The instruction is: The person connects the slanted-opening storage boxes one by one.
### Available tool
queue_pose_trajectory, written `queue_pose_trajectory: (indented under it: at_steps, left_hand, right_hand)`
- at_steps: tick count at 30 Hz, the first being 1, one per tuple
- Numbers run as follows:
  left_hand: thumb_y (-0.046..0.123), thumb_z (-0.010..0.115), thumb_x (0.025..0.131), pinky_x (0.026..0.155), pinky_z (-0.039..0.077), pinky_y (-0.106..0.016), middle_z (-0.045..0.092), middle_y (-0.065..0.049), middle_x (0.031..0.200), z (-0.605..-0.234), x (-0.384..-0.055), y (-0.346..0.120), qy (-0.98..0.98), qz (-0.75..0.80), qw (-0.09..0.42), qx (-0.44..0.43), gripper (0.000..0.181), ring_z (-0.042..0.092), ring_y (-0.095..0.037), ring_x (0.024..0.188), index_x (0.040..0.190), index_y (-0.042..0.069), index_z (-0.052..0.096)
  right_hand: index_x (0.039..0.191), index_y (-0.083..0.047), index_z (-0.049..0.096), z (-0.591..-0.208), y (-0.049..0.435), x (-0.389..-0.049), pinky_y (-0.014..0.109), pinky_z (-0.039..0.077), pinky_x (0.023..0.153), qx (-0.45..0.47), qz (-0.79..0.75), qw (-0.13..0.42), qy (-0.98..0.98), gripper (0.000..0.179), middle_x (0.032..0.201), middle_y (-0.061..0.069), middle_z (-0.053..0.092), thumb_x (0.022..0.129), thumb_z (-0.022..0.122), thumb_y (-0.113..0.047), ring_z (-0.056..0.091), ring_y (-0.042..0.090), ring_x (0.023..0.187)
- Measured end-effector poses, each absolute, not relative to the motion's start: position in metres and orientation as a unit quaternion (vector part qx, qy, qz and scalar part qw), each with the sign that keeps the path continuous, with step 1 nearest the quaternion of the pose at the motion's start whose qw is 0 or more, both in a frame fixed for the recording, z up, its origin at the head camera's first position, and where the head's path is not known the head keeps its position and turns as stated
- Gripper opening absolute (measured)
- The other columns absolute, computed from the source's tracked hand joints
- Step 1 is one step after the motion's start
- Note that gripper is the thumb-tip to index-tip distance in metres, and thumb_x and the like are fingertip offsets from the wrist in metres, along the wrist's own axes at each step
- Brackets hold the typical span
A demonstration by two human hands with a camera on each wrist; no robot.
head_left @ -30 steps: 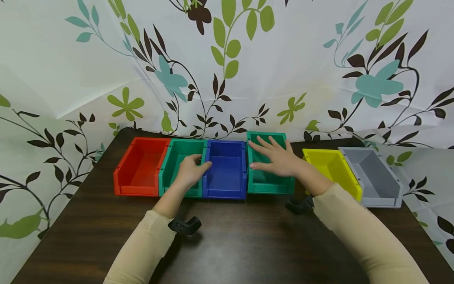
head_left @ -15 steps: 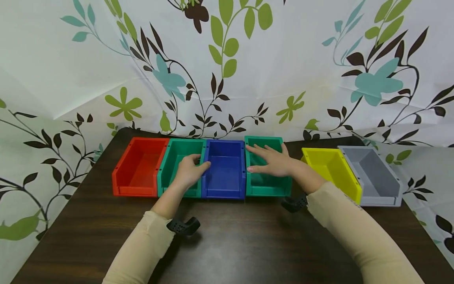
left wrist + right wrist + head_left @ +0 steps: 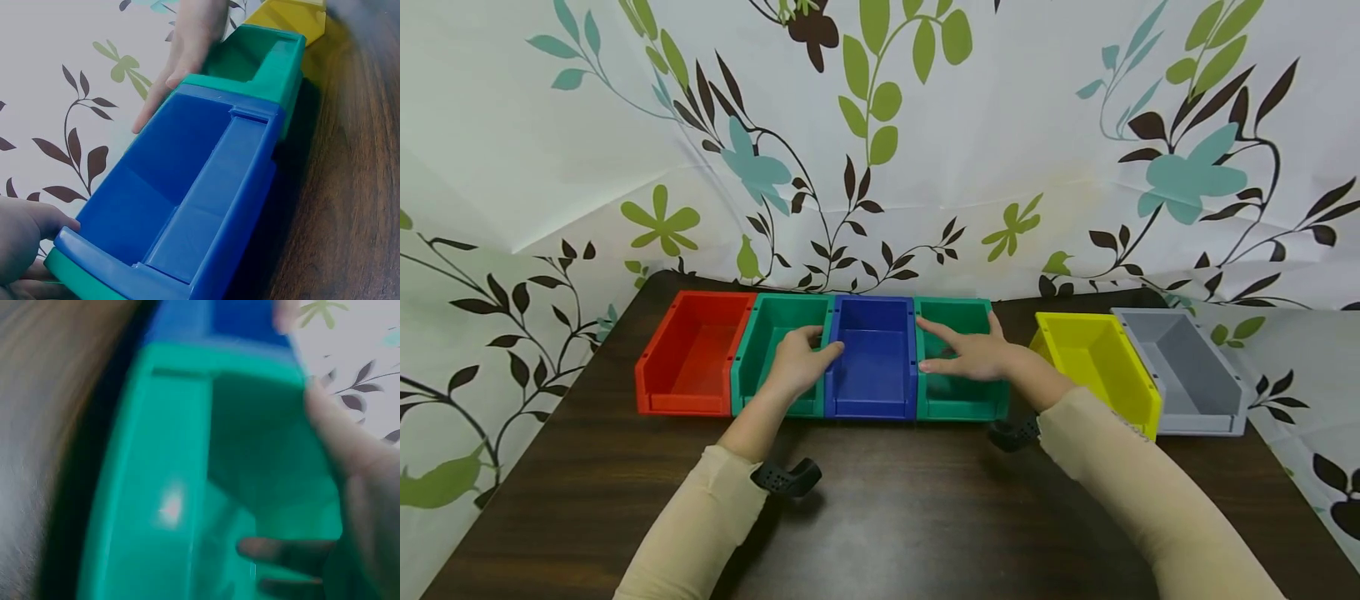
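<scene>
My left hand [image 3: 801, 362] is at the adjoining walls of the left green bin [image 3: 775, 321] and the blue bin [image 3: 874, 367]. Its thumb lies on the blue side and its fingers reach into the green bin, pinching both walls together. My right hand [image 3: 973, 354] spreads over the right green bin [image 3: 962, 408], fingertips right at the wall beside the blue bin. In the right wrist view, two fingers [image 3: 269, 548] show inside this bin and another finger lies along its far rim. Both green bins flank the blue one, side by side.
A red bin [image 3: 700, 354] adjoins the left green bin. To the right, a yellow bin [image 3: 1093, 362] and a grey bin [image 3: 1187, 367] stand at an angle, with a gap before the green one. Dark wood table [image 3: 880, 508]; leaf-patterned cloth [image 3: 1037, 125] hangs behind.
My right hand has drawn the right green bin toward me and slightly left, and its front edge is now level with the blue bin's. My left hand has stayed in place.
</scene>
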State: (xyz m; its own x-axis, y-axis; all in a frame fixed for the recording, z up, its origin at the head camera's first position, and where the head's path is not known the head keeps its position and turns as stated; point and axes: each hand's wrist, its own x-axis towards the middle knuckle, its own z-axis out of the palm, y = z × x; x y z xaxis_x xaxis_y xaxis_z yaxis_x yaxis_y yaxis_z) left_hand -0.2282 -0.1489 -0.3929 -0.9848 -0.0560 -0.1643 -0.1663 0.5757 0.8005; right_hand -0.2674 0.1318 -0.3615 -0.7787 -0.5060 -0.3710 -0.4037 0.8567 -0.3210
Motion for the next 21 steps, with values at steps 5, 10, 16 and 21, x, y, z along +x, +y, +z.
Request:
queue_pose_trajectory:
  at_steps: [5,10,16,21]
  left_hand:
    - [0.033,0.059,0.091,0.1,0.044,-0.049,0.047,-0.021,0.14,-0.395,-0.229,-0.15,0.885,0.456,0.061,-0.066,0.065,0.047,-0.033,0.127,0.142,-0.001,0.038]
    - [0.033,0.059,0.091,0.1,0.044,-0.049,0.047,-0.02,0.14,-0.391,-0.229,-0.149,0.887,0.453,0.056,-0.068,0.064,0.047,-0.033,0.127,0.142,-0.001,0.039]
    - [0.032,0.058,0.092,0.099,0.045,-0.05,0.048,-0.021,0.139,-0.388,-0.229,-0.148,0.895,0.437,0.056,-0.072,0.063,0.048,-0.034,0.126,0.142,-0.002,0.039]
    - [0.031,0.058,0.091,0.098,0.047,-0.049,0.051,-0.022,0.135,-0.387,-0.227,-0.145,0.895,0.437,0.044,-0.075,0.062,0.051,-0.034,0.123,0.139,-0.003,0.041]
  right_hand:
    - [0.151,-0.039,-0.002,-0.369,0.131,-0.268,0.066,-0.022,0.104,-0.242,-0.092,0.223,0.94,0.085,0.126,0.0,0.063,0.084,0.034,-0.076,0.048,0.029,0.13]
    - [0.151,-0.04,-0.002,-0.367,0.131,-0.266,0.066,-0.022,0.105,-0.246,-0.083,0.204,0.944,0.083,0.126,0.0,0.063,0.084,0.033,-0.077,0.046,0.033,0.13]
    - [0.151,-0.038,0.008,-0.369,0.132,-0.265,0.066,-0.02,0.106,-0.246,-0.117,0.174,0.946,0.084,0.134,0.002,0.058,0.083,0.038,-0.076,0.044,0.03,0.132]
    - [0.15,-0.027,0.025,-0.372,0.142,-0.261,0.066,-0.009,0.11,-0.243,-0.162,0.127,0.948,0.085,0.142,0.005,0.049,0.082,0.044,-0.075,0.041,0.026,0.135]
